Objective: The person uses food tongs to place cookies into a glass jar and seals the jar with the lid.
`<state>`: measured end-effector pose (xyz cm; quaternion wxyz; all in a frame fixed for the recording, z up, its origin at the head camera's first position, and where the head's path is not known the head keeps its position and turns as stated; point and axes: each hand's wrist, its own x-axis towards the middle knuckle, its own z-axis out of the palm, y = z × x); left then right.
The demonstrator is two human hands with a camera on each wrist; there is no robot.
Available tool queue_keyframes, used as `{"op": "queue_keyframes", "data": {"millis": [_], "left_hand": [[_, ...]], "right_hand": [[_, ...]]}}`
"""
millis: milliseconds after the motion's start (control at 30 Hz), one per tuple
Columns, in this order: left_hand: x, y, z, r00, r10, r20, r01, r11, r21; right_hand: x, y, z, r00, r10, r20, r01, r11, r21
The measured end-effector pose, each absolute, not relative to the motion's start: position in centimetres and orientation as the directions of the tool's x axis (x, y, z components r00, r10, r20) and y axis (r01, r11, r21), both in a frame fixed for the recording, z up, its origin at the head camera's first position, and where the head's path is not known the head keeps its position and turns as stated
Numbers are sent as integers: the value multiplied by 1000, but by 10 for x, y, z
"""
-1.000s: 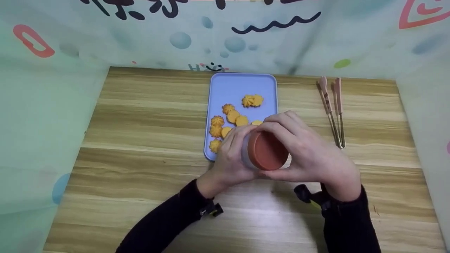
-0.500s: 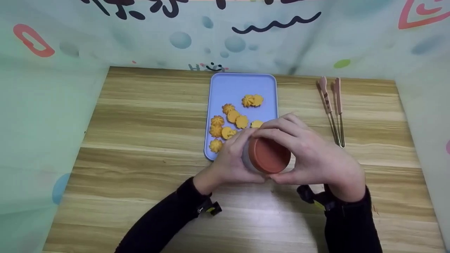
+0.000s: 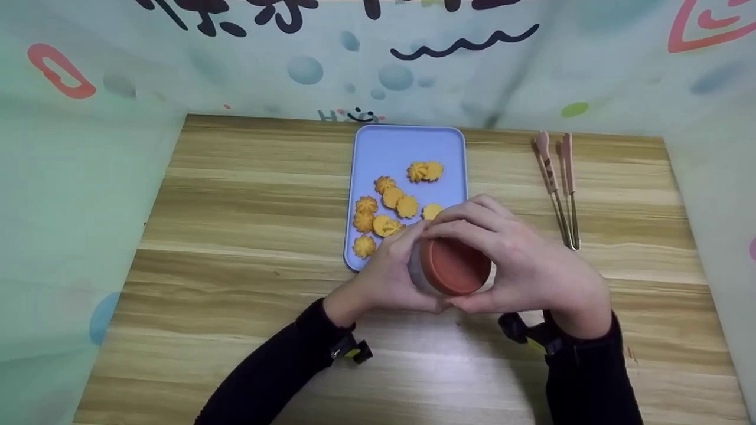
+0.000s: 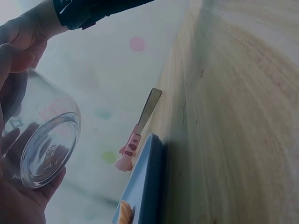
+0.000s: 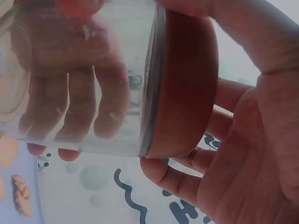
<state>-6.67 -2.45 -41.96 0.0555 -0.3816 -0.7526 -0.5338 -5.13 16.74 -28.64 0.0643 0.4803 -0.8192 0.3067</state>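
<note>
A clear jar point(image 4: 58, 102) is held above the table in front of me, its reddish-brown lid point(image 3: 456, 265) facing up toward the head camera. My left hand point(image 3: 387, 274) grips the jar's body, fingers wrapped round the see-through wall. Round the rim of the lid curl the fingers and thumb of my right hand point(image 3: 522, 262). In the right wrist view the lid sits on the jar's mouth, and no contents show through the wall. Beyond the hands lies a light blue tray point(image 3: 387, 141) with several golden cookies point(image 3: 406, 206). Its near right part is hidden behind the hands.
Pink-handled metal tongs point(image 3: 568, 218) lie on the wooden table point(image 3: 248, 236) to the right of the tray. A printed cloth point(image 3: 248, 71) stands as a wall behind the table and along both sides.
Both hands, with the jar, have come slightly nearer to me and to the right. More of the cookies at the tray's near end now show. The lid stays in the right hand's grip.
</note>
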Motion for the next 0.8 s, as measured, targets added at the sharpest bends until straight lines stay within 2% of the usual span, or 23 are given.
{"op": "queue_keyframes", "data": {"millis": [133, 200, 367, 533, 633, 800], "left_hand": [[-67, -25, -418, -720, 490, 492, 645, 211, 734], [-67, -25, -417, -734, 476, 483, 639, 244, 730], [-67, -26, -416, -769, 419, 484, 628, 350, 695], [-67, -25, -415, -770, 375, 516, 638, 469, 611], [-68, -25, -416, -774, 349, 529, 630, 518, 579], [-69, -25, -417, -778, 317, 541, 616, 552, 562]], "right_hand": [[-52, 166, -286, -548, -722, 423, -820, 363, -442], [-53, 168, -288, -580, -701, 415, -805, 414, -425], [-56, 175, -301, -712, -606, 355, -702, 614, -359], [-59, 175, -311, -833, -487, 263, -553, 753, -356], [-59, 172, -313, -874, -435, 214, -485, 802, -348], [-59, 167, -316, -905, -393, 164, -426, 837, -344]]}}
